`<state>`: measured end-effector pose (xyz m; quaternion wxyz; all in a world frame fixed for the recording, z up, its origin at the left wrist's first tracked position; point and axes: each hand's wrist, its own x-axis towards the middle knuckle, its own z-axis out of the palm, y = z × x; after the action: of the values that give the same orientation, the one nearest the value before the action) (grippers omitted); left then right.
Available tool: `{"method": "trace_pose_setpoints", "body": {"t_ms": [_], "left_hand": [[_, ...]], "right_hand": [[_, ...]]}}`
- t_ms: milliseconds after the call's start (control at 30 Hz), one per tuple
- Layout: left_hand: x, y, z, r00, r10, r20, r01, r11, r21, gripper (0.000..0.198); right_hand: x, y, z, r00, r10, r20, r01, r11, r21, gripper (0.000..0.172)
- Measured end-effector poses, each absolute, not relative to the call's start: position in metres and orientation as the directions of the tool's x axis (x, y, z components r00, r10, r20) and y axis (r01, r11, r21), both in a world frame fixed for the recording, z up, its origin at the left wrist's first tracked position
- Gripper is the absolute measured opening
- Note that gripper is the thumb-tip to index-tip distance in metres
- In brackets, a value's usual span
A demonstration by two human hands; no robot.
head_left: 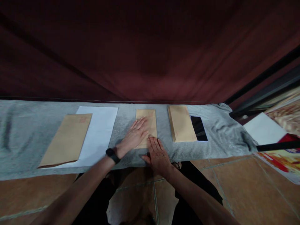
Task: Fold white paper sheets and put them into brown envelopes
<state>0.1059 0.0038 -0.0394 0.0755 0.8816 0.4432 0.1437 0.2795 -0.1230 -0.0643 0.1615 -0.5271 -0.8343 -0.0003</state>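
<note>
A brown paper envelope (pixel 150 120) with small red print lies flat on the grey cloth in front of me. Across its middle rests my left hand (pixel 135 134), palm down with the fingers stretched out, a dark watch on the wrist. My right hand (pixel 158 156) lies flat too, its fingertips on the envelope's lower right edge and its thumb apart. Neither hand grips anything. Parts of the envelope are hidden under both hands.
To the right sit a stack of brown envelopes (pixel 182 123) and a dark-screened phone (pixel 199 128) partly beneath it. On the left, a larger brown envelope (pixel 67 137) overlaps white paper (pixel 100 128). A dark red curtain (pixel 150 62) hangs behind the grey cloth (pixel 220 134).
</note>
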Motion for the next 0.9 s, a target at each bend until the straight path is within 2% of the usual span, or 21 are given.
{"method": "trace_pose_setpoints", "body": {"t_ms": [167, 300, 500, 667, 900], "left_hand": [[0.13, 0.084, -0.038, 0.694, 0.72, 0.027, 0.699, -0.681, 0.218, 0.063], [0.132, 0.103, -0.048, 0.732, 0.682, -0.004, 0.668, -0.716, 0.202, 0.061], [0.12, 0.074, -0.049, 0.814, 0.577, -0.071, 0.576, -0.784, 0.231, 0.059], [0.108, 0.036, -0.036, 0.857, 0.506, -0.097, 0.508, -0.799, 0.321, 0.057], [0.084, -0.011, -0.03, 0.85, 0.52, -0.086, 0.497, -0.737, 0.458, 0.052]], "right_hand": [[0.277, -0.125, -0.062, -0.346, 0.881, 0.323, 0.895, 0.413, -0.168, 0.08], [0.275, -0.125, -0.061, -0.322, 0.877, 0.358, 0.9, 0.4, -0.171, 0.079], [0.271, -0.125, -0.068, -0.261, 0.878, 0.401, 0.915, 0.358, -0.188, 0.083], [0.269, -0.126, -0.072, -0.229, 0.87, 0.437, 0.92, 0.34, -0.195, 0.072], [0.27, -0.121, -0.067, -0.176, 0.937, 0.303, 0.933, 0.257, -0.251, 0.065]]}}
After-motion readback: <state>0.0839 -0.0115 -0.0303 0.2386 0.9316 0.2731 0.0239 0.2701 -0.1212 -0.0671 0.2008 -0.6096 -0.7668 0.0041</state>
